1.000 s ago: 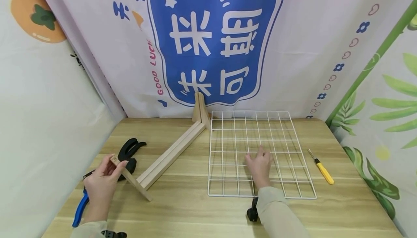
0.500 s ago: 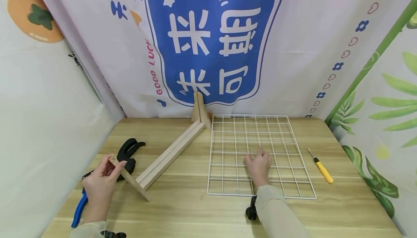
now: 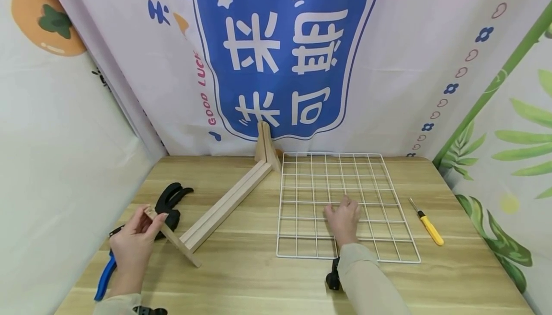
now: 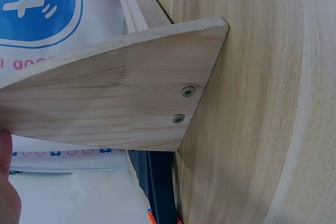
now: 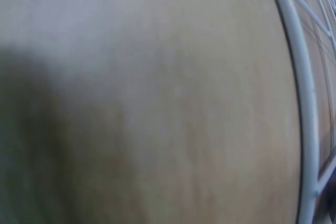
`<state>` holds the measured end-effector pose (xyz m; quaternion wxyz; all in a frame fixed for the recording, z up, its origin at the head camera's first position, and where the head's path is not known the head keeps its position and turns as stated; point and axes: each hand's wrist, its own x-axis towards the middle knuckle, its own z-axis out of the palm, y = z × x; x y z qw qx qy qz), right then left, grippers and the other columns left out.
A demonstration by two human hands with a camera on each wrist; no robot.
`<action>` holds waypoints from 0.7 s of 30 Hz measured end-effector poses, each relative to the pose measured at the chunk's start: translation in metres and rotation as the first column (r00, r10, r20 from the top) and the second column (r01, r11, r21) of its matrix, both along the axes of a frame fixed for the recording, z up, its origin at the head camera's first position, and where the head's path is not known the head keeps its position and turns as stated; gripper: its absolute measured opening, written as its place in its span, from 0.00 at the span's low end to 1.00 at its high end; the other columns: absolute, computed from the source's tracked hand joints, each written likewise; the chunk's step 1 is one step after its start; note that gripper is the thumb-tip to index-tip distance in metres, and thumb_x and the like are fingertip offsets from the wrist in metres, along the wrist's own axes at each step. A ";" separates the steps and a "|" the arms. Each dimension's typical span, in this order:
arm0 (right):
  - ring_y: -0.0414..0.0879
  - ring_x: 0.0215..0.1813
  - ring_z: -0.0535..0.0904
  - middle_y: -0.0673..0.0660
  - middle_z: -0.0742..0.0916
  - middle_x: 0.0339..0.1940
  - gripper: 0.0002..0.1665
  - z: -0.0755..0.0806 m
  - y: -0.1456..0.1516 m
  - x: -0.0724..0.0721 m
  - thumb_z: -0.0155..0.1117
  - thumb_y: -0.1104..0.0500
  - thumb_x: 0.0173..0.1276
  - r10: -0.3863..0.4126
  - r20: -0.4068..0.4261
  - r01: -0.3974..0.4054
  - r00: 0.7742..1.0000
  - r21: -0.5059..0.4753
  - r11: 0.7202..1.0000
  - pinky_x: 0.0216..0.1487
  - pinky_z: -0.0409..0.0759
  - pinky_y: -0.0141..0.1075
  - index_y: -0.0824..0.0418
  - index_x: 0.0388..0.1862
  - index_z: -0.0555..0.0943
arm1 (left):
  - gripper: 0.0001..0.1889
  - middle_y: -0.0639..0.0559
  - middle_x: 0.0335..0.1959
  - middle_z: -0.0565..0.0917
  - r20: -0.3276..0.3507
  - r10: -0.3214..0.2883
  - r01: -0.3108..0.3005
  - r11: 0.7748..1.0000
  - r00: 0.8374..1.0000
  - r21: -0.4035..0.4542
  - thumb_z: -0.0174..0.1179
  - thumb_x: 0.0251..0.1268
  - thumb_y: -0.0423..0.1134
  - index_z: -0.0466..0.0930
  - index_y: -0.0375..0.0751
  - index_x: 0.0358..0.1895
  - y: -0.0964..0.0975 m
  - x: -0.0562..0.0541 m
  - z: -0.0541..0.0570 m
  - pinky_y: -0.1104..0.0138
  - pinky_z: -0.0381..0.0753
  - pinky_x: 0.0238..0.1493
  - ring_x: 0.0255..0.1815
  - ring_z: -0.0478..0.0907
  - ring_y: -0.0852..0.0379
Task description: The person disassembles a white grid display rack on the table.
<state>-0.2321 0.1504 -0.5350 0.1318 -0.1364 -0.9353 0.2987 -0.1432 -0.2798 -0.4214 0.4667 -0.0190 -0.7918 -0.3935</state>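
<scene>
My left hand pinches the upper end of a wooden side panel, thumb on one face and fingers on the other. Two screw heads show in this panel in the left wrist view. The panel belongs to a wooden stand, whose long crossbar runs back to another upright end by the wall. A white wire grid panel lies on the table to the right. My right hand grips its middle wires with curled fingers. The right wrist view shows mostly tabletop and the grid's edge.
A black tool with curved arms lies behind my left hand. Near it sits a blue handle. A yellow-handled screwdriver rests right of the grid. Printed cloth hangs behind the table.
The grid's far edge has come down slightly since one second ago, the right hand staying on it. The left hand and the wooden stand have not visibly moved.
</scene>
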 end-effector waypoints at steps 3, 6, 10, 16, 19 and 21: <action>0.59 0.45 0.62 0.73 0.70 0.47 0.42 0.000 0.001 0.000 0.55 0.48 0.62 0.010 0.007 -0.010 1.000 0.002 1.000 0.41 0.68 0.47 0.77 0.65 0.60 | 0.21 0.88 0.35 0.74 0.010 -0.004 0.004 1.000 1.000 0.004 0.73 0.35 0.21 0.82 0.26 0.40 0.000 0.000 0.001 0.90 0.72 0.34 0.34 0.73 0.87; 0.59 0.45 0.61 0.73 0.69 0.47 0.42 0.000 0.003 0.001 0.54 0.48 0.63 0.026 0.019 -0.027 0.999 0.001 1.000 0.41 0.68 0.48 0.77 0.65 0.58 | 0.21 0.88 0.35 0.75 0.021 -0.004 0.004 1.000 1.000 0.002 0.72 0.35 0.21 0.82 0.26 0.40 -0.001 0.000 0.000 0.90 0.72 0.34 0.35 0.73 0.87; 0.59 0.45 0.60 0.73 0.68 0.47 0.42 0.000 0.008 0.000 0.52 0.48 0.64 0.042 0.046 -0.042 0.998 0.001 0.999 0.41 0.67 0.47 0.78 0.66 0.57 | 0.20 0.88 0.35 0.74 0.011 0.001 -0.001 1.000 1.000 -0.007 0.73 0.35 0.21 0.82 0.26 0.40 -0.001 -0.001 -0.002 0.90 0.72 0.34 0.35 0.73 0.88; 0.60 0.50 0.58 0.75 0.65 0.54 0.44 0.003 0.007 0.001 0.50 0.46 0.66 0.045 0.126 -0.044 0.991 -0.010 0.999 0.48 0.66 0.50 0.77 0.68 0.53 | 0.21 0.86 0.35 0.74 -0.005 0.009 -0.009 1.000 1.000 0.006 0.73 0.33 0.21 0.83 0.28 0.40 -0.001 -0.001 -0.004 0.90 0.72 0.34 0.35 0.73 0.87; 0.61 0.53 0.57 0.75 0.64 0.56 0.45 0.003 0.007 0.001 0.50 0.45 0.67 0.040 0.134 -0.041 0.990 -0.002 0.999 0.52 0.66 0.52 0.77 0.68 0.53 | 0.21 0.85 0.35 0.75 0.005 0.008 -0.008 1.000 1.000 0.029 0.73 0.34 0.20 0.83 0.28 0.40 -0.001 -0.001 -0.003 0.89 0.72 0.34 0.35 0.74 0.86; 0.61 0.54 0.57 0.75 0.64 0.57 0.44 0.002 0.008 0.001 0.50 0.45 0.67 0.038 0.127 -0.037 0.991 -0.004 0.999 0.53 0.66 0.52 0.77 0.68 0.53 | 0.21 0.85 0.35 0.75 0.009 0.015 -0.015 0.999 1.000 0.032 0.73 0.34 0.21 0.83 0.28 0.40 -0.001 -0.002 -0.004 0.89 0.72 0.34 0.35 0.74 0.86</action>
